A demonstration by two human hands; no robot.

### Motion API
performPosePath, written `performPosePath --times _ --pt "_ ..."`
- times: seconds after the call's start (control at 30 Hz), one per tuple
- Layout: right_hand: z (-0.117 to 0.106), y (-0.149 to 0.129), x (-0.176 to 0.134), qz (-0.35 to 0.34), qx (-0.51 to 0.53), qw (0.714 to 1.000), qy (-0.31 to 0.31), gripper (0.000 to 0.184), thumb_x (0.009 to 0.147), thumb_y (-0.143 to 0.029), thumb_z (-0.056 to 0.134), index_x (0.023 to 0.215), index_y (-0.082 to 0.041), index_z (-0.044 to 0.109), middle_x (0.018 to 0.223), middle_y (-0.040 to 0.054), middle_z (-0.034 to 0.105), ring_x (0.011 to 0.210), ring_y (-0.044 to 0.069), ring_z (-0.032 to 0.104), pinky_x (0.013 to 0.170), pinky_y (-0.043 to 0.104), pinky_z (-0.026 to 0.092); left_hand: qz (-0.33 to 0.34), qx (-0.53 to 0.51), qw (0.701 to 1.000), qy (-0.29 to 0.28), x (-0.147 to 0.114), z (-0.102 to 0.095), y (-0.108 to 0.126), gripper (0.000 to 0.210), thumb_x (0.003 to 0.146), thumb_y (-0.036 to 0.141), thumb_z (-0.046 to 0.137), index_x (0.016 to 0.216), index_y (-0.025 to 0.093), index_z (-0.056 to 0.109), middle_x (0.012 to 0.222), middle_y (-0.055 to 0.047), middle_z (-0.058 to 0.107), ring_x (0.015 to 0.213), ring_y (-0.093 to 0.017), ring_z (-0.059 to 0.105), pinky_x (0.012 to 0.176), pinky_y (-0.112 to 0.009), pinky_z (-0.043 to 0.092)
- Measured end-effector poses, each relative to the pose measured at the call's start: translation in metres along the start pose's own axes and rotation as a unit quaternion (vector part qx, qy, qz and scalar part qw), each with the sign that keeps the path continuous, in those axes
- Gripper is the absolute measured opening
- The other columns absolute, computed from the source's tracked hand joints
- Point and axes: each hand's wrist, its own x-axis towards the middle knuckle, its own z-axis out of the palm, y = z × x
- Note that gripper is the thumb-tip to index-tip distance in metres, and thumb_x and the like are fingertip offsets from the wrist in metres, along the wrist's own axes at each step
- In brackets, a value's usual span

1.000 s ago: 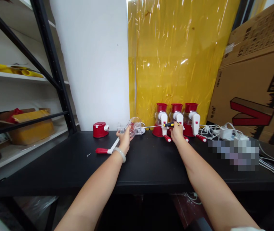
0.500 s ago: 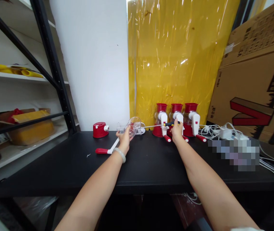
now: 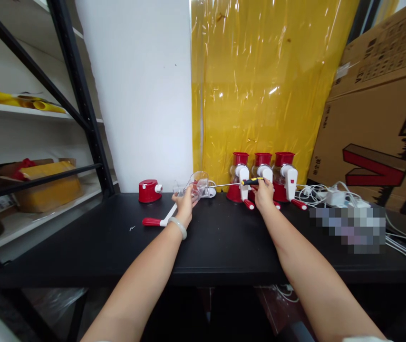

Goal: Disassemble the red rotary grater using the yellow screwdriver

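My left hand (image 3: 185, 203) is closed around a clear plastic grater housing (image 3: 198, 185), which lies tilted just above the black table. My right hand (image 3: 264, 194) grips the black-and-yellow handle of a screwdriver (image 3: 251, 181). Its long metal shaft points left, and the tip meets the right end of the clear housing, near a white round part (image 3: 210, 192). Below my left hand a white crank with a red handle (image 3: 151, 222) extends to the left. To the left stands a red base (image 3: 148, 191) with a white knob on its side.
Several red-and-white rotary graters (image 3: 239, 183) stand in a row behind my right hand. White cables and a power adapter (image 3: 335, 196) lie on the right, beside a large cardboard box (image 3: 370, 137). Black-framed shelving (image 3: 94, 142) is at the left. A white scrap (image 3: 132, 228) lies on the table (image 3: 217, 251).
My right hand has shifted its grip slightly on the screwdriver handle, showing more of its yellow. The screwdriver tip stays at the housing, and my left hand holds still.
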Motion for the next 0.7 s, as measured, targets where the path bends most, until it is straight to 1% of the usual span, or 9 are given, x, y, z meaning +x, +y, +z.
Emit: performPosePath --times 0.1,0.2,0.27,0.33,0.43,0.57,0.7 --pt "-0.0008 -0.0027 -0.0014 0.024 0.016 0.999 -0.028 0.013 0.08 -0.027 0.058 0.091 -0.023 0.053 0.076 -0.0038 0.067 0.065 0.012 0.066 0.054 0.02 0.046 -0.003 0.001 1.0 0.0 0.0005 -0.0003 -0.0005 0.078 0.086 0.038 0.08 0.141 0.025 0.026 0.106 -0.011 0.072 0.079 -0.02 0.077 0.085 -0.04 0.062" --pt "-0.0014 -0.0027 -0.0025 0.03 0.025 0.999 -0.036 0.009 0.085 -0.029 0.05 0.092 -0.024 0.052 0.076 -0.0031 0.068 0.07 0.014 0.068 0.055 0.022 0.048 0.001 0.003 1.0 0.002 0.0009 -0.0004 -0.0005 0.079 0.086 0.037 0.08 0.142 0.024 0.026 0.106 -0.013 0.072 0.078 -0.021 0.077 0.083 -0.04 0.062" --pt "-0.0017 -0.0015 -0.0027 0.008 0.002 0.999 -0.032 0.013 0.09 -0.037 0.047 0.093 -0.024 0.052 0.077 -0.0034 0.066 0.072 0.015 0.068 0.055 0.023 0.05 0.0 -0.003 1.0 0.002 0.0007 -0.0003 -0.0004 0.079 0.086 0.038 0.08 0.142 0.023 0.026 0.106 -0.013 0.072 0.078 -0.022 0.077 0.083 -0.04 0.062" --pt "-0.0023 -0.0008 -0.0033 -0.028 -0.046 0.998 -0.022 0.023 0.093 -0.047 0.049 0.091 -0.024 0.053 0.078 -0.0031 0.063 0.071 0.015 0.066 0.054 0.025 0.051 -0.002 -0.003 1.0 0.001 0.0002 -0.0004 -0.0004 0.079 0.086 0.039 0.079 0.142 0.022 0.026 0.106 -0.014 0.072 0.079 -0.022 0.077 0.083 -0.04 0.062" --pt "-0.0035 -0.0019 -0.0054 -0.068 -0.112 0.991 -0.001 0.035 0.09 -0.059 0.059 0.088 -0.025 0.053 0.076 -0.0032 0.059 0.066 0.015 0.062 0.054 0.026 0.051 0.007 0.008 1.0 -0.002 -0.0006 -0.0006 -0.001 0.081 0.086 0.038 0.079 0.143 0.022 0.025 0.108 -0.013 0.072 0.081 -0.022 0.077 0.082 -0.039 0.062" --pt "-0.0053 -0.0054 -0.0085 -0.086 -0.146 0.985 0.019 0.04 0.087 -0.064 0.064 0.091 -0.026 0.052 0.07 -0.0053 0.056 0.057 0.014 0.055 0.053 0.027 0.051 0.008 0.008 1.0 -0.01 -0.0008 -0.0007 -0.0015 0.081 0.086 0.038 0.079 0.144 0.024 0.024 0.107 -0.012 0.073 0.081 -0.021 0.078 0.081 -0.038 0.063" --pt "-0.0065 -0.0044 -0.0075 -0.09 -0.151 0.984 0.002 0.04 0.085 -0.064 0.066 0.09 -0.025 0.055 0.065 -0.0071 0.051 0.052 0.012 0.049 0.051 0.027 0.049 0.001 0.004 1.0 0.004 0.0001 -0.001 -0.0005 0.079 0.086 0.038 0.079 0.143 0.024 0.025 0.107 -0.013 0.073 0.079 -0.022 0.078 0.079 -0.037 0.063"
